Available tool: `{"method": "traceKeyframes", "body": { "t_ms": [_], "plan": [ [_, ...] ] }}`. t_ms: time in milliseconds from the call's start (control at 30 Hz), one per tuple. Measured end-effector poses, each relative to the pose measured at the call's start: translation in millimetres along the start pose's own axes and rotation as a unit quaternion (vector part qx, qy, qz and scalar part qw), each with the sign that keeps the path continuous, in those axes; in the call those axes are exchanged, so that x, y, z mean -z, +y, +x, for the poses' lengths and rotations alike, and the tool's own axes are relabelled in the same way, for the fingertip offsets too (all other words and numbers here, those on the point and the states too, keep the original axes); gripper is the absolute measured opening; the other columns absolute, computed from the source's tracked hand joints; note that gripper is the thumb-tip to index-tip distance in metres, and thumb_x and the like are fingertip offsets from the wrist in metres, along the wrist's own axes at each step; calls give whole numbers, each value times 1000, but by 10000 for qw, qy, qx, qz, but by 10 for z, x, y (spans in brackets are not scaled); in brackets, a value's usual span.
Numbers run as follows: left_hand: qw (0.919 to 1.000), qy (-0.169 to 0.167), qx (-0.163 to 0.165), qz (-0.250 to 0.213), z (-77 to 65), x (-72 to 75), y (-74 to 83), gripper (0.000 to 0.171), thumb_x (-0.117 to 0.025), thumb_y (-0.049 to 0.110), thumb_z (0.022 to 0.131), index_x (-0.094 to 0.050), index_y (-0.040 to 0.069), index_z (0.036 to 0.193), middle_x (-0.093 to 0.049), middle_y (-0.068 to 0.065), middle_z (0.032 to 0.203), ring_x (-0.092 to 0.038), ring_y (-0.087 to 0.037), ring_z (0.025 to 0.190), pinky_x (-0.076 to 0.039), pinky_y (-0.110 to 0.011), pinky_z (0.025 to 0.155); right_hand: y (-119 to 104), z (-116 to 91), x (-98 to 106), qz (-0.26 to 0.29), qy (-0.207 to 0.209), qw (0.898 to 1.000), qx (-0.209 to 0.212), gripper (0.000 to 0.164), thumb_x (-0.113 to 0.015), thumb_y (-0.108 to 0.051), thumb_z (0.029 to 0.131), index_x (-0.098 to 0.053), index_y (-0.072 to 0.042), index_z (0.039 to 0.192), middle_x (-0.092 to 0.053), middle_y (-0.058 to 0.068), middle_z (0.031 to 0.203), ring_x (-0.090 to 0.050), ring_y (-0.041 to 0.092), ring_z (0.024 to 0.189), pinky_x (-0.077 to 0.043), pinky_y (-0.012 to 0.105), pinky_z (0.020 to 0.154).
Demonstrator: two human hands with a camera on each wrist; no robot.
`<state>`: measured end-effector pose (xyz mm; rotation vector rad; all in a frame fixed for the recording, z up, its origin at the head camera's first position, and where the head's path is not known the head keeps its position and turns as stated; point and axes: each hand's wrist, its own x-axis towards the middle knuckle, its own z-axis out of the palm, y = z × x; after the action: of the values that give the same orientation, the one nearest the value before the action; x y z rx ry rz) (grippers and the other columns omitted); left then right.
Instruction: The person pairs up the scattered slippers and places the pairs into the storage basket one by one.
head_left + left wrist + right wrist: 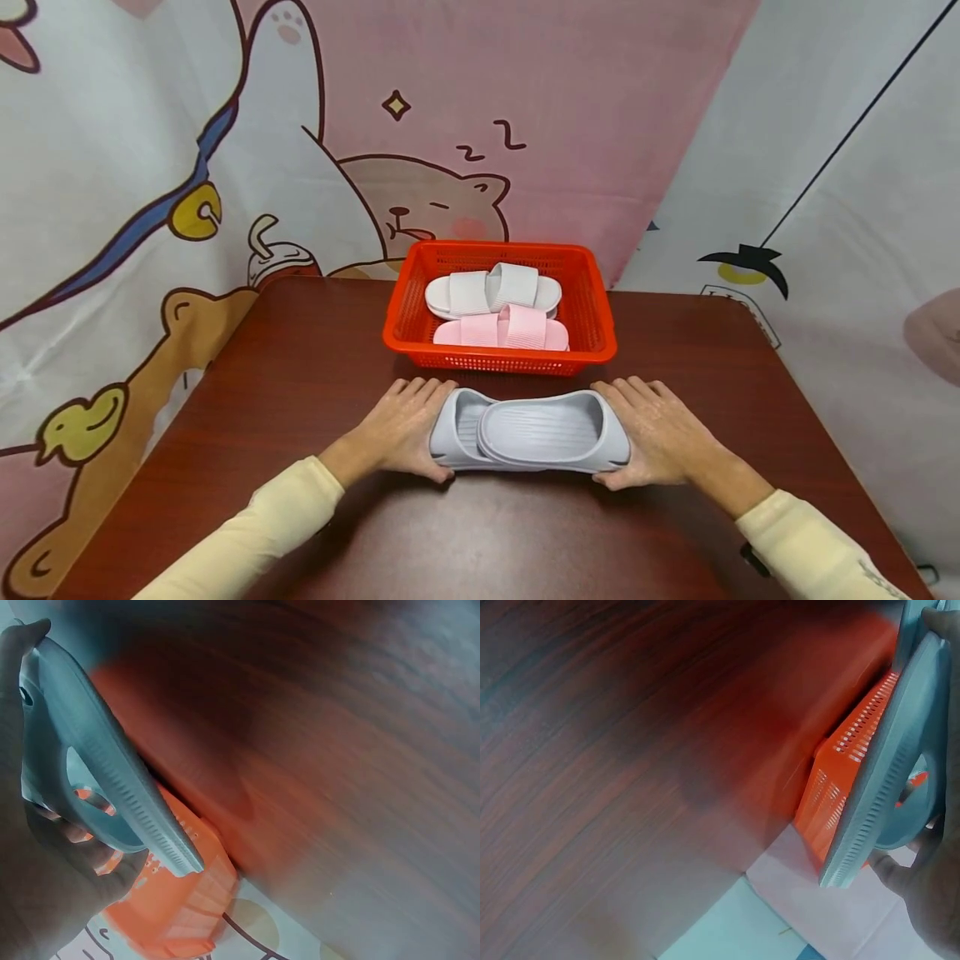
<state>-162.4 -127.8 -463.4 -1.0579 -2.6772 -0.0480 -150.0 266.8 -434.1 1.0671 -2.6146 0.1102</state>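
In the head view, a pair of light grey slippers (540, 429) lies overlapped toe to heel in front of a red basket. My left hand (408, 425) grips the left end, thumb on the near side and fingers on the far side. At the right end, my right hand (648, 429) holds on in the same way. Both wrist views show a grey slipper (112, 750) and its ridged sole edge (877, 772) raised off the table. Part of each hand's fingers is hidden behind the slippers.
Just beyond the hands stands the red plastic basket (498, 358). Inside it lie white slippers (468, 292) and pink slippers (480, 331). The brown wooden table (525, 542) runs back to a cartoon-printed cloth (562, 100) hanging behind and at both sides.
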Motion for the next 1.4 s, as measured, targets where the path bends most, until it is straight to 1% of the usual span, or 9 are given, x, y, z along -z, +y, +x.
{"method": "traceKeyframes", "body": {
  "t_ms": [267, 567, 867, 1067, 1400],
  "plan": [
    [9999, -51, -81, -66, 43, -2, 60, 125, -73, 83, 49, -46, 4, 143, -59, -9, 118, -55, -28, 103, -43, -42, 84, -57, 71, -10, -63, 127, 9999, 75, 110, -75, -81, 53, -53, -9, 134, -57, 3, 108, -53, 24, 95, -44, 43, 75],
    [9998, -179, -62, 77, 78, 19, 72, 126, -72, 83, 50, -46, 3, 144, -61, -10, 120, -57, -28, 106, -44, -42, 87, -120, 123, 18, -110, 36, 9999, 20, 110, -75, -80, 54, -52, -9, 134, -58, 5, 110, -54, 26, 94, -46, 47, 76],
    [9994, -303, -150, 26, 102, 21, 105, 125, -72, 84, 50, -49, 4, 144, -62, -8, 121, -57, -28, 108, -45, -43, 90, -221, 188, 37, -201, -32, 9998, 57, 111, -74, -80, 54, -54, -6, 134, -58, 8, 111, -54, 29, 96, -45, 48, 76],
    [9995, -296, -145, 24, 122, 22, 128, 125, -72, 84, 51, -49, 5, 144, -63, -8, 122, -58, -28, 108, -45, -43, 91, -258, 204, 43, -231, -23, 9997, 47, 111, -75, -78, 53, -54, -6, 134, -59, 8, 110, -53, 29, 95, -45, 47, 75],
    [9997, -156, -187, 87, 127, -6, 146, 127, -72, 85, 49, -49, 6, 146, -63, -7, 120, -58, -27, 106, -46, -42, 88, -304, 247, 43, -310, 60, 9994, 148, 109, -75, -77, 52, -54, -6, 133, -59, 7, 108, -53, 28, 92, -42, 45, 72]
  ]
}}
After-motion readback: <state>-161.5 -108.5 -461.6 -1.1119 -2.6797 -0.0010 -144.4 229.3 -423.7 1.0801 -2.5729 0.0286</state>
